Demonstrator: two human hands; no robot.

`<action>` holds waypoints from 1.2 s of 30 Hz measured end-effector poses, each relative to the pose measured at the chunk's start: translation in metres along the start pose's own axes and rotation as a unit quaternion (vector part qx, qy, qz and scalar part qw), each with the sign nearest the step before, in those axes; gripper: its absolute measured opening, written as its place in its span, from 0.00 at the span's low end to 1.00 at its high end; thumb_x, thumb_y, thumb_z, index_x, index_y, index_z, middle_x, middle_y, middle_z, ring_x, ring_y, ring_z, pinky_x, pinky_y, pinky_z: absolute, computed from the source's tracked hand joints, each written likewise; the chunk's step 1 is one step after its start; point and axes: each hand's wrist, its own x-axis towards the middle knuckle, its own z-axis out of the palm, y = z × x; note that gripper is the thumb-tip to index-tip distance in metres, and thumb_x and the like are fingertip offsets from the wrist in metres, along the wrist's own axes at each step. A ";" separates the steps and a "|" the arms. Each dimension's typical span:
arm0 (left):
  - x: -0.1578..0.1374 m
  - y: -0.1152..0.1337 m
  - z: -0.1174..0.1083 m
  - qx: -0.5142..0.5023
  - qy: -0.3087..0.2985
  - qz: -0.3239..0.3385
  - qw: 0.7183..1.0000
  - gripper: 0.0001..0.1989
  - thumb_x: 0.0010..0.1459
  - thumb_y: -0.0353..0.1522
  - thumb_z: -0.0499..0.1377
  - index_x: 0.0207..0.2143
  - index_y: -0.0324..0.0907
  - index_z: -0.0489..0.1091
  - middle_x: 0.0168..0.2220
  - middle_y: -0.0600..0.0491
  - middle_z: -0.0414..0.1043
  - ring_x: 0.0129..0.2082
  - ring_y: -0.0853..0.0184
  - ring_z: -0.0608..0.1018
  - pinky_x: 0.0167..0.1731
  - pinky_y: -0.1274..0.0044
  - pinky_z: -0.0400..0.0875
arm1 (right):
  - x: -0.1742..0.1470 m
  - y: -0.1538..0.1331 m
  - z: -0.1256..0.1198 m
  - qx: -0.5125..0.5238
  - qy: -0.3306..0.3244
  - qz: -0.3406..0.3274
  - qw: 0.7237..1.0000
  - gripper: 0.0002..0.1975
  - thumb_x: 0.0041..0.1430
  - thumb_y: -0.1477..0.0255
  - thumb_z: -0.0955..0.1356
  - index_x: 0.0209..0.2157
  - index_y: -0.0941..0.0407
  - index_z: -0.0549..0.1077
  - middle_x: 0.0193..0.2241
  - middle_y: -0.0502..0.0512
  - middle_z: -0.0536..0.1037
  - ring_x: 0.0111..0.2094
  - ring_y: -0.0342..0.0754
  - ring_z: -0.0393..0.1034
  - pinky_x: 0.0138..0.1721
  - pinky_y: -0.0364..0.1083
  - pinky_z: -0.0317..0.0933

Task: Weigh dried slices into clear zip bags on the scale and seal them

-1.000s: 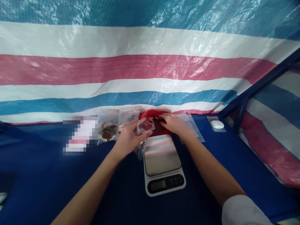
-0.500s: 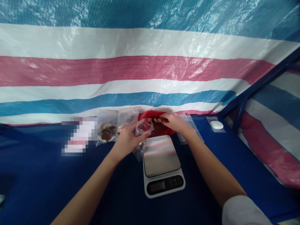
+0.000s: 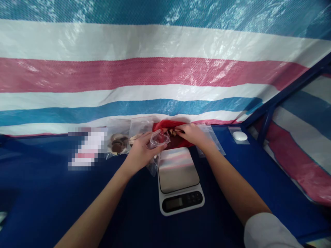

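Note:
My left hand (image 3: 141,153) grips a small clear plastic cup (image 3: 159,138), tilted towards the red bag. The red bag (image 3: 165,124) lies open behind the scale, with dried tan-brown pieces (image 3: 171,132) in its mouth. At that mouth is my right hand (image 3: 192,134), its fingertips pinched on some of the pieces; exactly how many they hold is hidden. Just in front of both hands sits a kitchen scale (image 3: 179,170) with a bare metal plate and a dark display panel. Clear bags of dried mushroom-like slices (image 3: 119,143) stand left of my left hand, partly behind it.
Flat clear zip bags (image 3: 210,137) lie beside my right wrist. Farther right, a white oval object (image 3: 240,136) rests on a small clear bag. A blurred-out paper (image 3: 90,148) is at the left. Striped plastic sheeting (image 3: 155,72) rises behind the blue table (image 3: 64,203).
The view has shifted very slightly. My right fingertips have moved a little left among the dried pieces; my left hand still holds the cup in nearly the same spot.

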 end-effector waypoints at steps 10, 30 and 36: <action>0.000 -0.005 0.003 0.010 -0.005 0.000 1.000 0.24 0.55 0.42 0.67 0.53 0.44 0.76 0.47 0.47 0.79 0.43 0.56 0.79 0.41 0.66 0.76 | -0.002 -0.003 -0.004 -0.023 -0.006 -0.005 1.000 0.14 0.68 0.68 0.64 0.49 0.52 0.79 0.48 0.57 0.82 0.47 0.55 0.76 0.47 0.49 0.66; -0.001 0.000 0.001 0.016 -0.006 0.003 1.000 0.23 0.56 0.41 0.67 0.52 0.43 0.76 0.50 0.46 0.79 0.49 0.55 0.79 0.49 0.65 0.75 | 0.000 -0.009 0.011 -0.047 0.020 -0.056 0.997 0.16 0.67 0.59 0.65 0.49 0.52 0.79 0.49 0.57 0.80 0.48 0.53 0.74 0.40 0.46 0.63; -0.001 -0.004 0.002 0.017 -0.005 0.015 1.000 0.22 0.57 0.40 0.67 0.52 0.42 0.76 0.49 0.47 0.79 0.48 0.56 0.79 0.50 0.65 0.74 | 0.001 -0.008 0.010 -0.001 0.012 -0.071 0.997 0.10 0.66 0.64 0.68 0.43 0.51 0.81 0.46 0.55 0.80 0.48 0.52 0.74 0.43 0.46 0.64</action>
